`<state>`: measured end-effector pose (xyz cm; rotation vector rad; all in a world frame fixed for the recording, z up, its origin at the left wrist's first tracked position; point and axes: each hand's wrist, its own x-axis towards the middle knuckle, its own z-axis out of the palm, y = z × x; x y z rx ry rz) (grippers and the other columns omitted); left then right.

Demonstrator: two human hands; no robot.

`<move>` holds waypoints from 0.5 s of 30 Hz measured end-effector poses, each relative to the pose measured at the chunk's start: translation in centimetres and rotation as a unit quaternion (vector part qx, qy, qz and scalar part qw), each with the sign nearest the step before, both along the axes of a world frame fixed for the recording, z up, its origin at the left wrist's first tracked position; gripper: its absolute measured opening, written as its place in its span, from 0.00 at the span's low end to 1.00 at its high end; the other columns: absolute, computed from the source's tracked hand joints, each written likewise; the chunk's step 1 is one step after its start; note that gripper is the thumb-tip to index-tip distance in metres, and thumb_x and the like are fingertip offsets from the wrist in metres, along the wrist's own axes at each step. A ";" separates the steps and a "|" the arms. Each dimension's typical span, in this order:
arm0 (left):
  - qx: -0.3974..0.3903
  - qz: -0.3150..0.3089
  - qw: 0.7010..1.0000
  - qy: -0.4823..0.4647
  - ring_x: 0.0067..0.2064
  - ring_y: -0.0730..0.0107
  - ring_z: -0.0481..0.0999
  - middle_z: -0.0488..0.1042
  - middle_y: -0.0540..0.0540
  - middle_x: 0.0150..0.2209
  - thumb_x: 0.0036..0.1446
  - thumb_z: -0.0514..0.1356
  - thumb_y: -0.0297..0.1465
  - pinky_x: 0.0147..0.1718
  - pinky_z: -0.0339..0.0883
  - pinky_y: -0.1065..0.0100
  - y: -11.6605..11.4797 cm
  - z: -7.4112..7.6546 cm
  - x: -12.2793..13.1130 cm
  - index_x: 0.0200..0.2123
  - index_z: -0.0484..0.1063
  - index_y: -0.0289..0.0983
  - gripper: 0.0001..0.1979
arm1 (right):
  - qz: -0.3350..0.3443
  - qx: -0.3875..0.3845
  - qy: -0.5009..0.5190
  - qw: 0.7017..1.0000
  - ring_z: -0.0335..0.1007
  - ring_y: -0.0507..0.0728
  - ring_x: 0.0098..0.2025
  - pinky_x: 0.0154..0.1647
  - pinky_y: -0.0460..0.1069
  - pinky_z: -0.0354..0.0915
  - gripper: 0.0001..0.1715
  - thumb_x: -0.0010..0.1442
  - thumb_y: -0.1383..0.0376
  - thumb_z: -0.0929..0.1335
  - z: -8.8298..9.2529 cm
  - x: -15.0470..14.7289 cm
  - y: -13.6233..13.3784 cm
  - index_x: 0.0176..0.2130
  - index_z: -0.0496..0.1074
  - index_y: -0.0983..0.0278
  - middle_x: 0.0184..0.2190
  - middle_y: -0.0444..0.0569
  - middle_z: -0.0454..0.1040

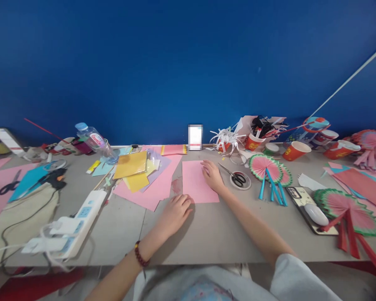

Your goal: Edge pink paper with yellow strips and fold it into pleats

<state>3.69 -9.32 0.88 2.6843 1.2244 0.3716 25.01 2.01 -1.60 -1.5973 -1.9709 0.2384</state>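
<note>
The pink sheet lies under the right hand's fingers.

Two hands, one mouse, one power strip.

The sheet is matt, smooth paper; the bottle clear, glossy plastic; the scissor blades metal; the bag, blurred, looks like cloth.

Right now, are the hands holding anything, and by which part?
Nothing looks held: the right hand lies over the pink sheet at its right edge, the left hand by its near left corner.
</note>
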 end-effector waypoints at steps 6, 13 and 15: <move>0.014 -0.042 0.999 -0.012 0.50 0.63 0.69 0.69 0.44 0.48 0.62 0.54 0.28 0.47 0.66 0.60 4.6 -0.5 0.8 0.46 0.68 0.38 0.09 | 0.115 -0.016 0.087 0.989 0.70 0.56 0.45 0.49 0.51 0.64 0.17 0.61 0.68 0.60 1.9 2.7 -0.7 0.43 0.74 0.63 0.41 0.50 0.77; 0.003 -0.077 0.996 -0.044 0.51 0.62 0.70 0.70 0.43 0.49 0.61 0.56 0.32 0.51 0.63 0.57 6.6 -0.7 0.1 0.47 0.70 0.39 0.11 | 0.183 -0.065 0.061 0.979 0.70 0.57 0.47 0.50 0.53 0.65 0.15 0.60 0.64 0.65 1.6 5.8 -5.8 0.46 0.72 0.63 0.45 0.53 0.75; -0.010 -0.072 0.995 -0.061 0.51 0.62 0.69 0.70 0.43 0.50 0.61 0.57 0.36 0.51 0.63 0.59 6.5 -0.8 -0.2 0.48 0.69 0.39 0.14 | 0.186 -0.061 0.053 0.979 0.68 0.58 0.51 0.54 0.55 0.63 0.16 0.59 0.62 0.67 1.2 6.0 -6.5 0.48 0.72 0.63 0.48 0.54 0.73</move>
